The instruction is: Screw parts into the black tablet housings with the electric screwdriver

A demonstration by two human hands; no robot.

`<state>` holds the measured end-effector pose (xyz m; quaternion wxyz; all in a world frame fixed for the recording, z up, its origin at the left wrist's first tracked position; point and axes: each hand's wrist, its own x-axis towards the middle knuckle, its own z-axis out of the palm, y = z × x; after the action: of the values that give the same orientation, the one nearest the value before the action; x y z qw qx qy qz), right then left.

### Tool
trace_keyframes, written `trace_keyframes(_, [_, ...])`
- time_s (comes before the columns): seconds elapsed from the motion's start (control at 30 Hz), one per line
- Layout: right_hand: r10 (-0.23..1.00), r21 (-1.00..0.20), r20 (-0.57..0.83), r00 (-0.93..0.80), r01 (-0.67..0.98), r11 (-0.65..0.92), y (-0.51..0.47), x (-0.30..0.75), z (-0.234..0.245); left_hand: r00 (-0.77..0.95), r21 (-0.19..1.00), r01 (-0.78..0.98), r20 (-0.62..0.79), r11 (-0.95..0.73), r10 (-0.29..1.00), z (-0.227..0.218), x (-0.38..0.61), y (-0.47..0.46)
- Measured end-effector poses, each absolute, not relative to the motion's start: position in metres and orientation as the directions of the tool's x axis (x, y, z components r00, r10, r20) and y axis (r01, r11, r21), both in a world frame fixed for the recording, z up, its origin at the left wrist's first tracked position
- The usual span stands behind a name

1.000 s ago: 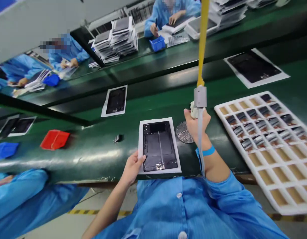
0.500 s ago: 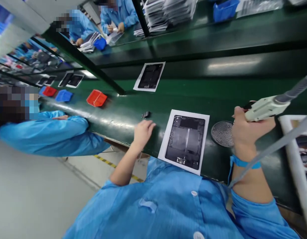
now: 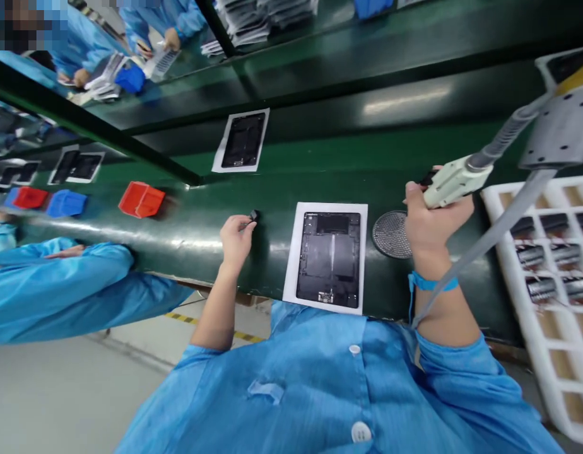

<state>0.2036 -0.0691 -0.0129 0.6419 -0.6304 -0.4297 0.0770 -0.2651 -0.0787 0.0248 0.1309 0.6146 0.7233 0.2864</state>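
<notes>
My left hand (image 3: 236,243) pinches a small black part (image 3: 254,215) between thumb and fingertips, just above the green bench. My right hand (image 3: 433,214) is wrapped round a pale green corded hand tool (image 3: 457,181); its working end is hidden by the hand. Between my hands, an opened tablet (image 3: 329,258) shows its dark inside, lying on a white sheet (image 3: 293,277) near the bench's front edge. Partly behind my right wrist, a round perforated metal plate (image 3: 390,234) rests on the bench.
A white compartment tray (image 3: 532,321) with wrapped parts stands at the right. Farther back lies another tablet (image 3: 244,140). Red (image 3: 141,199) and blue (image 3: 67,203) bins sit leftward, near a co-worker's sleeve (image 3: 59,277). A green post (image 3: 130,148) slants across, and a grey cable (image 3: 500,227) crosses my right side.
My left fingers have closed on the small black part, which lay beside them before. The view has shifted right, showing more of the white tray. My right hand keeps its grip on the tool.
</notes>
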Motion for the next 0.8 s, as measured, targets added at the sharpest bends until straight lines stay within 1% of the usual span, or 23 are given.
trace_keyframes(0.07, [0.643, -0.875, 0.449, 0.62, 0.451, 0.176, -0.069, 0.201, -0.011, -0.232, 0.596, 0.797, 0.156, 0.096, 0.96, 0.038, -0.262, -0.084])
trace_keyframes(0.13, [0.643, -0.873, 0.454, 0.616, 0.452, 0.183, -0.068, 0.198, -0.007, -0.235, 0.63, 0.773, 0.179, 0.072, 0.955, 0.05, -0.251, -0.087])
trace_keyframes(0.2, [0.647, -0.873, 0.459, 0.609, 0.445, 0.199, -0.068, 0.195, -0.003, -0.206, 0.711, 0.703, 0.184, 0.015, 0.961, 0.058, -0.23, -0.087])
trace_keyframes(0.23, [0.65, -0.872, 0.461, 0.604, 0.445, 0.206, -0.068, 0.195, -0.002, -0.172, 0.764, 0.645, 0.151, -0.005, 0.973, 0.06, -0.214, -0.085])
trace_keyframes(0.3, [0.654, -0.868, 0.47, 0.593, 0.445, 0.221, -0.069, 0.194, 0.0, -0.042, 0.865, 0.502, 0.015, 0.008, 0.999, 0.057, -0.176, -0.077])
trace_keyframes(0.33, [0.658, -0.865, 0.475, 0.585, 0.447, 0.227, -0.068, 0.194, 0.001, 0.055, 0.898, 0.439, -0.057, 0.027, 0.997, 0.053, -0.154, -0.071])
trace_keyframes(0.37, [0.66, -0.862, 0.479, 0.579, 0.451, 0.23, -0.068, 0.194, 0.001, 0.165, 0.916, 0.4, -0.103, 0.029, 0.981, 0.048, -0.132, -0.064])
trace_keyframes(0.4, [0.662, -0.859, 0.482, 0.574, 0.458, 0.228, -0.068, 0.194, 0.0, 0.267, 0.922, 0.387, -0.111, -0.001, 0.957, 0.042, -0.11, -0.057])
trace_keyframes(0.43, [0.666, -0.858, 0.48, 0.571, 0.465, 0.22, -0.067, 0.195, 0.0, 0.354, 0.918, 0.393, -0.095, -0.056, 0.93, 0.036, -0.09, -0.049])
trace_keyframes(0.5, [0.671, -0.861, 0.469, 0.574, 0.468, 0.202, -0.066, 0.196, 0.0, 0.44, 0.881, 0.438, -0.038, -0.177, 0.897, 0.022, -0.057, -0.036])
trace_keyframes(0.57, [0.667, -0.869, 0.458, 0.588, 0.453, 0.198, -0.066, 0.196, 0.0, 0.429, 0.825, 0.507, 0.009, -0.249, 0.903, 0.011, -0.036, -0.028])
trace_keyframes(0.63, [0.66, -0.874, 0.455, 0.598, 0.441, 0.203, -0.066, 0.196, 0.001, 0.391, 0.771, 0.571, 0.046, -0.281, 0.919, 0.001, -0.026, -0.025])
trace_keyframes(0.8, [0.672, -0.868, 0.454, 0.586, 0.462, 0.183, -0.069, 0.193, 0.004, 0.38, 0.705, 0.619, 0.118, -0.347, 0.917, -0.015, -0.026, -0.026])
